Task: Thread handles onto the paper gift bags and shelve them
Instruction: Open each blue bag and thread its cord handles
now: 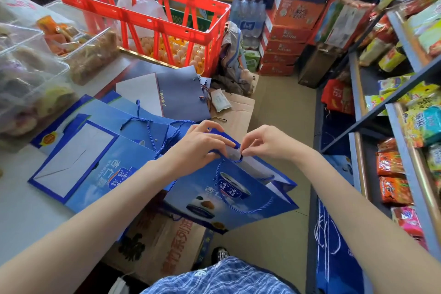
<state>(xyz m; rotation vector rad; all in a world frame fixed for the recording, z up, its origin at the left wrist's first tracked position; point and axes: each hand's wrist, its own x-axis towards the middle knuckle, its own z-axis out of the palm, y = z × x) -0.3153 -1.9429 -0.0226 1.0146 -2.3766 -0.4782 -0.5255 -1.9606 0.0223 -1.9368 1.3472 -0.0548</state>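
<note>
The right hand (267,142) has its thumb and forefinger pressed together in a tight grip on the end of a blue twisted cord handle (241,158) at the top edge of a blue printed paper gift bag (229,196). At nine o'clock from it, the left hand (202,142) is clamped on that same top edge, fingers curled over the folded blue rim and holding the mouth of the bag open. The bag hangs tilted between the two hands over the floor, just off the edge of the counter (21,217), its printed face up; a second loop of blue cord lies across that face toward five o'clock. At nine o'clock from the hands, a spread of flat blue paper gift bags (95,162) lies overlapping on the counter, several with cord handles already in place. At eleven o'clock, a grey-blue flat paper bag (183,95) rests beyond them, and farther at eleven a red plastic crate (143,14) stands on the counter with egg trays showing through its open sides. Clear plastic boxes of baked goods (31,64) sit at ten o'clock. At three o'clock, metal shelves (401,126) carry bright snack packets. At six o'clock, a brown cardboard box (167,246) stands on the floor under the held bag.
</note>
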